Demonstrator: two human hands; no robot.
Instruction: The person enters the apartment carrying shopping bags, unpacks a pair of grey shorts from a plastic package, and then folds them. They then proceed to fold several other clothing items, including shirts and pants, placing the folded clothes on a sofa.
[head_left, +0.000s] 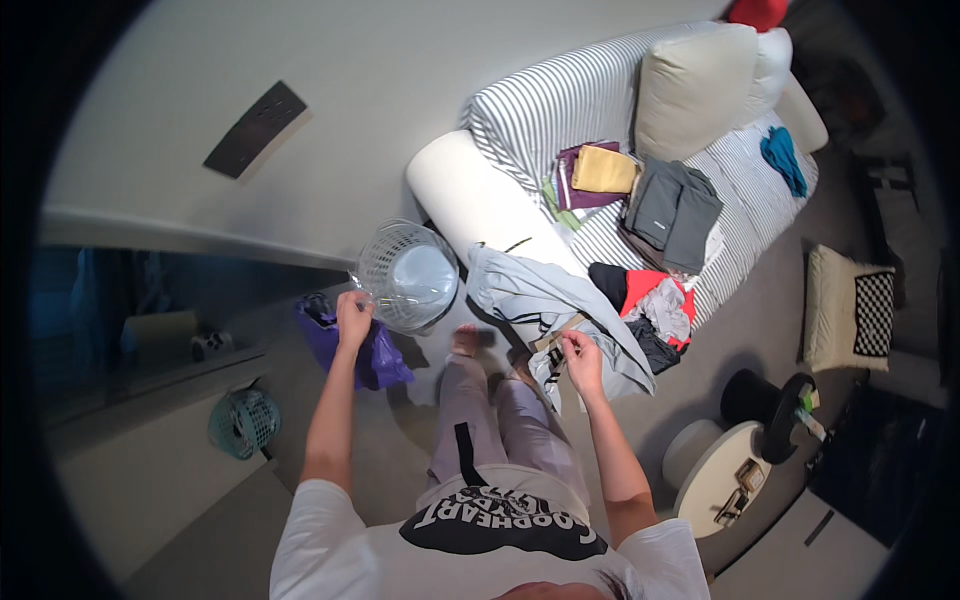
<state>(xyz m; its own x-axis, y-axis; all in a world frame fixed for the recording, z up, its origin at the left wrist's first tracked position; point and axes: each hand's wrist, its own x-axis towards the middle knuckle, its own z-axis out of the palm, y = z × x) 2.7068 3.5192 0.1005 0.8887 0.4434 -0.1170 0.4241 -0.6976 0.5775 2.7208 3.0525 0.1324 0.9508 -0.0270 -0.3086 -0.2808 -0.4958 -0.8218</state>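
My left hand (354, 319) pinches a crumpled piece of clear plastic (360, 283) at the near rim of a white perforated basket (382, 262). Below that hand, a purple plastic bag (382, 364) stands on the floor. Fingers of my right hand (583, 361) are closed at a tan strip, perhaps a card tag (551, 341), beside a light blue garment (536, 289). This garment drapes over the white sofa arm (480, 176) and hangs down its near side. How the strip joins the garment is hidden by folds and my fingers.
On the striped sofa (750, 187) lie folded grey clothes (671, 214), a folded yellow cloth (604, 169), a red-and-black garment pile (660, 300) and a teal cloth (784, 161). A round white table (712, 487) stands at right. A teal basket (244, 424) is at left.
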